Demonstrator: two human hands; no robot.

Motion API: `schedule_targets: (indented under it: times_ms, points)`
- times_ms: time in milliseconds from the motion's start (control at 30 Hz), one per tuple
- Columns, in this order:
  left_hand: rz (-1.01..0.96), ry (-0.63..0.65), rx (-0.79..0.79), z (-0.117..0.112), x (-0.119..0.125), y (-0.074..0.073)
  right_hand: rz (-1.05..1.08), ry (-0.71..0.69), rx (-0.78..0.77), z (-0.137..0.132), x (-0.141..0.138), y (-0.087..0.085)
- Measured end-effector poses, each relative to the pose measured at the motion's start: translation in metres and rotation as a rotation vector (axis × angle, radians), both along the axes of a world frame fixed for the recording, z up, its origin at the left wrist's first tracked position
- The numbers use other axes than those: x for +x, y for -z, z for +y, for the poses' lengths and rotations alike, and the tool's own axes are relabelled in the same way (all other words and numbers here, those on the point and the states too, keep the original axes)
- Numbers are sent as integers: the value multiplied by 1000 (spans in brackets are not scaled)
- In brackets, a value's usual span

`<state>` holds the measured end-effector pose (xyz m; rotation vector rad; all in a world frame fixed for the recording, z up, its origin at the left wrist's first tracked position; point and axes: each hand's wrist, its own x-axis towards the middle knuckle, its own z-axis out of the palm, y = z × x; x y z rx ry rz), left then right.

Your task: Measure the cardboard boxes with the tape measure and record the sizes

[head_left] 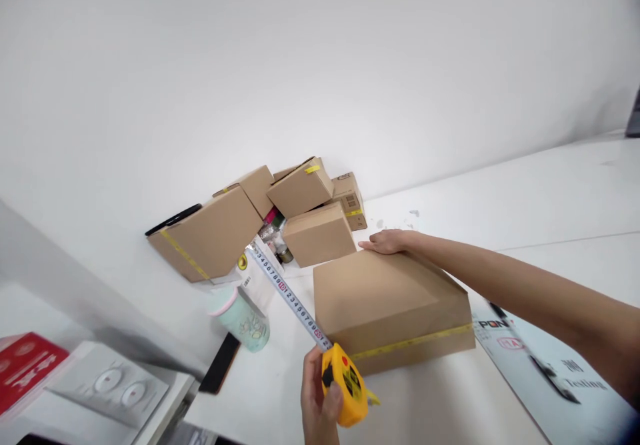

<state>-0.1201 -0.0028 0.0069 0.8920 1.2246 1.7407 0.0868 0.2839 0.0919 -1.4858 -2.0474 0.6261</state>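
Two hands over white table (pixel 500 218), white wall (pixel 300 65) behind: L hand (pixel 315 401) clenched on tape measure (pixel 347 385), R hand (pixel 387 240) flat open on box (pixel 385 298); sheet (pixel 550 358) reads "PON".

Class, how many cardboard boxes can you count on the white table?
6. A large box lies under the right hand; five are piled by the wall: tilted box left, rear box behind it, top box, back-right box, front box. Others may be hidden.

On the tape measure (pixel 300 308), centre frame, digits run 3 to 9, red 10, then 1 to 9, red 20. The printed sheet (pixel 545 358), lower right, reads "PON" and "Testing".
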Motion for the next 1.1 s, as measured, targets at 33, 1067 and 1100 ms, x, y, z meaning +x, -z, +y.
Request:
schedule_targets:
  times_ms: [33, 1067, 1100]
  points:
    - [5, -9, 3, 0, -1, 3, 6, -43, -36, -5, 4, -4]
    - [35, 302, -36, -34, 21, -82, 369, 240, 51, -186, 74, -13]
    - [-1, 416, -66, -42, 27, -75, 377, 221, 70, -187, 74, -12]
